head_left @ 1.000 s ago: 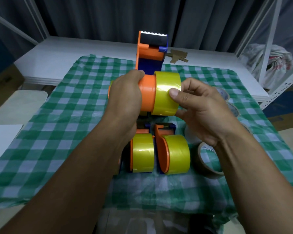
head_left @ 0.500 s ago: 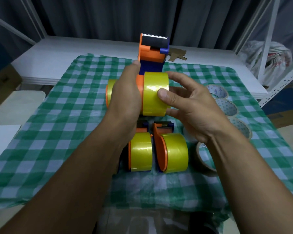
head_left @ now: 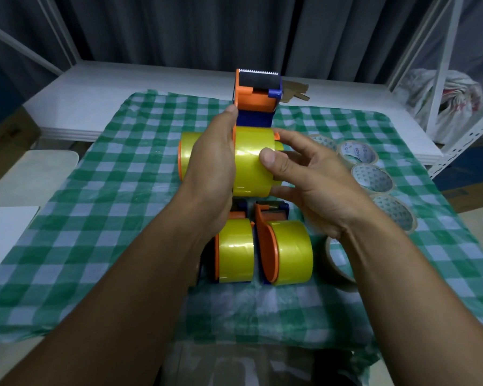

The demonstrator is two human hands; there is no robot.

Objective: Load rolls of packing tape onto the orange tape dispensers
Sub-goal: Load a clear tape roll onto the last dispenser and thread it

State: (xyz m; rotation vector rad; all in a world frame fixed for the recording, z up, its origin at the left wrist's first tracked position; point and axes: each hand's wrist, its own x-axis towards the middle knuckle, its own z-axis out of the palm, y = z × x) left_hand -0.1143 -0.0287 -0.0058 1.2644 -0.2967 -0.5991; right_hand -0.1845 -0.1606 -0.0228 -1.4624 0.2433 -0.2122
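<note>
Orange plastic frames the tape dispenser [head_left: 255,104] that the left hand [head_left: 209,168] grips upright above the green checked cloth [head_left: 109,204] on the counter [head_left: 95,107], serrated blade at the top. The right hand [head_left: 313,185] is loose, with fingers spread and nearly straight round the end of the glossy yellow tape roll [head_left: 251,168] and the thumb pressed flat on its curved face. The roll sits on the held dispenser, and two loaded dispensers [head_left: 290,253] lie just below it.

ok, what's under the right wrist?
A brown tape roll on the checked cloth. The wrist hides its far half and most of its core.
</note>
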